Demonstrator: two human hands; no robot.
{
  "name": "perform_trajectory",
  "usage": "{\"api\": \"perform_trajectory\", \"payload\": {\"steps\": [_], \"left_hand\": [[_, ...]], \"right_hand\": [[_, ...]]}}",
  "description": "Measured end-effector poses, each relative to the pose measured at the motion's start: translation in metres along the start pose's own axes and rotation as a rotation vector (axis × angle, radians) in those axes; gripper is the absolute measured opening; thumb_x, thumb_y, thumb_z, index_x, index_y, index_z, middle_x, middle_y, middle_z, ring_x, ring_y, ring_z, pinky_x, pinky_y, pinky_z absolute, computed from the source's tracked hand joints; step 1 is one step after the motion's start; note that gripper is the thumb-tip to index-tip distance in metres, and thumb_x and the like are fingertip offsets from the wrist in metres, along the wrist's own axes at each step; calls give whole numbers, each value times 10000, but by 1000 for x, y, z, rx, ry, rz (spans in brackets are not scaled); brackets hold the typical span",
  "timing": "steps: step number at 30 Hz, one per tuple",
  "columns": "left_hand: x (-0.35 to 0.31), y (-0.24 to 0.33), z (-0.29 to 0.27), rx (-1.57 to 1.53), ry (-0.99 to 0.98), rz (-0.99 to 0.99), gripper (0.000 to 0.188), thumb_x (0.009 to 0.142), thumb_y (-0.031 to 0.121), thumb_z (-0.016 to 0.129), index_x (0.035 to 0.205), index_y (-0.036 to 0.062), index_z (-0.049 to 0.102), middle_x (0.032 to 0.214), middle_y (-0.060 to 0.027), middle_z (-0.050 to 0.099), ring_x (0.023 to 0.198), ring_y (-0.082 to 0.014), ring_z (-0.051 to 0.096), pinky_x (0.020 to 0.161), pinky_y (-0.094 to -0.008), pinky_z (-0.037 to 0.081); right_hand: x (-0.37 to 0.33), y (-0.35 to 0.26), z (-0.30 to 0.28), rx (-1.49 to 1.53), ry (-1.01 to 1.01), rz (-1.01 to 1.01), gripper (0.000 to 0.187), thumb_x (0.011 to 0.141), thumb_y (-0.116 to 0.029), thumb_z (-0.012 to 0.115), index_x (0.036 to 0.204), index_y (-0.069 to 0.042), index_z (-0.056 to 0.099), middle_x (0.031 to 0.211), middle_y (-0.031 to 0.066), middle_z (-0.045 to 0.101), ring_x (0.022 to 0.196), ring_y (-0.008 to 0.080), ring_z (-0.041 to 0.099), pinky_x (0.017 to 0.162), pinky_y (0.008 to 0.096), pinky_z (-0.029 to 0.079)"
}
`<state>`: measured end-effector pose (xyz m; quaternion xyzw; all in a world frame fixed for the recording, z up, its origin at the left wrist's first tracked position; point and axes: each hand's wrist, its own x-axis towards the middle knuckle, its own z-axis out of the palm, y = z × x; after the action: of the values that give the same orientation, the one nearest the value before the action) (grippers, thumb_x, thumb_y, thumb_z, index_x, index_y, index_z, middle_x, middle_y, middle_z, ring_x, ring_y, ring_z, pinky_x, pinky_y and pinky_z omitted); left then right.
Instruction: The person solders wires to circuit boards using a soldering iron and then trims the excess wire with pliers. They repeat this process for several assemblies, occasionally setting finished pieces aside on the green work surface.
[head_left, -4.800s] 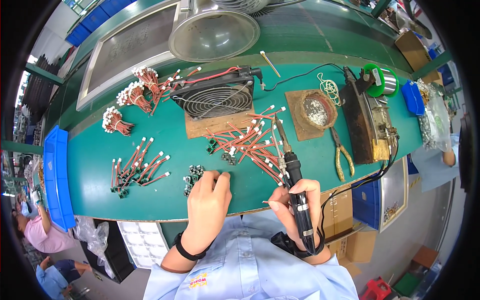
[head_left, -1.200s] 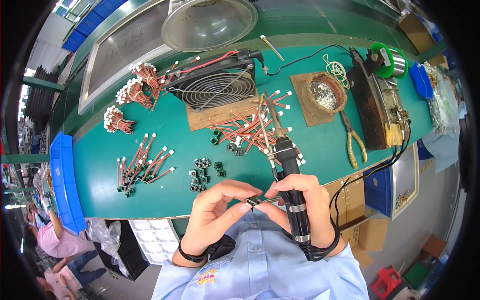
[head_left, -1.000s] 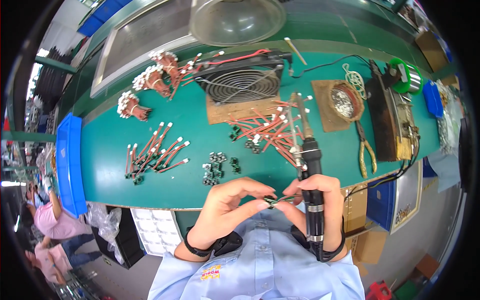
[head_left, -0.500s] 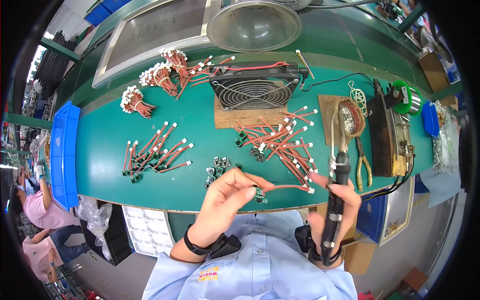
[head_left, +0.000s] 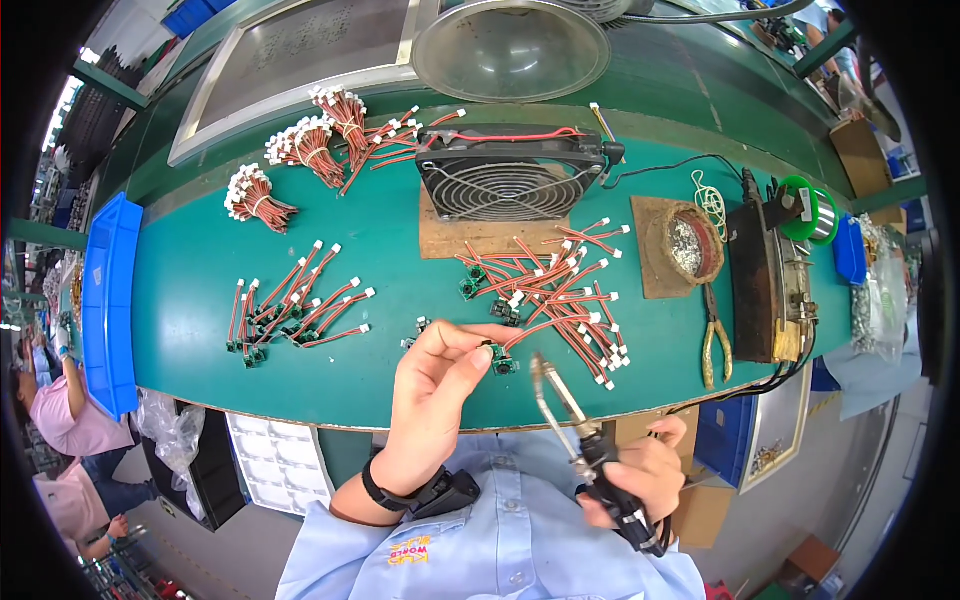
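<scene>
My left hand [head_left: 432, 385] pinches a small green circuit board [head_left: 504, 364] between thumb and fingers. A red-and-brown cable [head_left: 545, 329] runs from the board over the heap of loose cables, with a white plug at its far end. My right hand [head_left: 648, 474] is closed around the black handle of a soldering iron [head_left: 601, 452] with a thin metal tube beside its tip. That tip points up and left, just right of the board and apart from it. Several more boards [head_left: 420, 327] lie partly hidden behind my left hand.
Loose cables [head_left: 580, 290] lie beyond my hands; cables with boards [head_left: 290, 310] lie left. Behind stand a black fan [head_left: 510, 180] and bundled cables [head_left: 258, 198]. On the right are a round pot [head_left: 692, 245], pliers [head_left: 716, 345], a solder reel [head_left: 822, 212] and a blue tray [head_left: 112, 305] far left.
My right hand has swung the soldering iron from upright near the pot down and left, its tip now by the board. My left hand still holds the board, shifted slightly left and up.
</scene>
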<state>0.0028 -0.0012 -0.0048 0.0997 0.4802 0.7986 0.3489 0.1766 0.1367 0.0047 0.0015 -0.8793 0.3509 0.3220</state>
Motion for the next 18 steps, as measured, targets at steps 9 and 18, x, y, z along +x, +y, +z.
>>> {"api": "perform_trajectory", "payload": {"steps": [9,18], "left_hand": [[-2,-1,3,94,6,67,39,879,37,511,870,38,473,1052,-168,604,997,-171,555,876,-325,420],[-2,-2,3,109,3,80,38,874,17,506,868,34,472,1054,-171,601,1004,-180,555,881,-327,419]], "right_hand": [[4,-5,6,65,-90,102,413,583,-163,784,961,-133,620,688,-18,615,602,116,577,797,326,333],[6,-4,7,87,-93,108,420,589,-153,779,976,-127,618,697,-15,620,606,121,580,810,327,336]]}}
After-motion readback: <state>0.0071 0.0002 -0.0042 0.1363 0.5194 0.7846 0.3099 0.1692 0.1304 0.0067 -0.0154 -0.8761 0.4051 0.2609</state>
